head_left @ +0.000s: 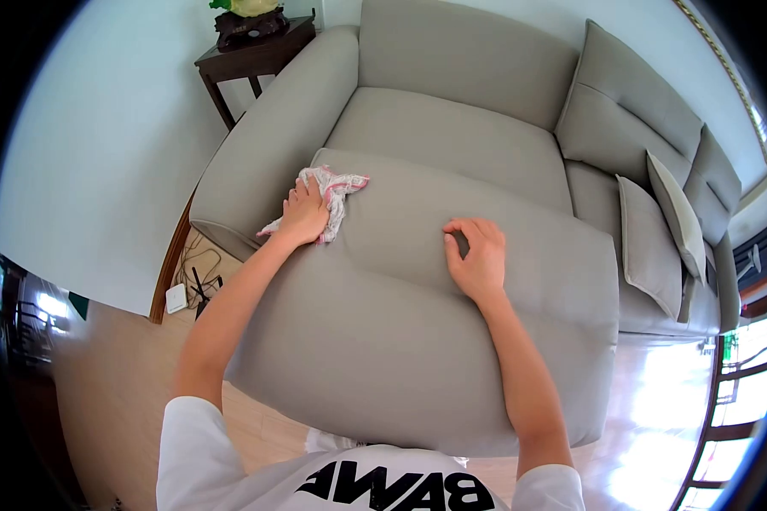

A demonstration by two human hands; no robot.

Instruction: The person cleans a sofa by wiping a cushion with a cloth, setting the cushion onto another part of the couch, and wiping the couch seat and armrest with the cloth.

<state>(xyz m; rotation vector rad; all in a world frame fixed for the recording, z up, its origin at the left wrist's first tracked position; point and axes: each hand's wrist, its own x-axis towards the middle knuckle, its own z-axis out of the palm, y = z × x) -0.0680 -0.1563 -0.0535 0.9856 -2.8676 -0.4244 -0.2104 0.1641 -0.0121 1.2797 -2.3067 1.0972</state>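
A white cloth with pink edges (337, 203) lies bunched on the grey back cushion (400, 298), near the sofa's left armrest. My left hand (305, 213) presses down on the cloth, its fingers over the fabric. To the right, my right hand (477, 254) rests on the same grey cushion with its fingers curled and the thumb close to the index finger. Nothing shows between its fingers. The cushion spans the space between my body and the sofa seat (452, 140).
A dark wooden side table (260, 55) bears an ornament (249, 21) beyond the armrest (281, 128). Cables and a white box (176, 298) lie on the floor at left. Loose cushions (650, 243) lean on the sofa's right part.
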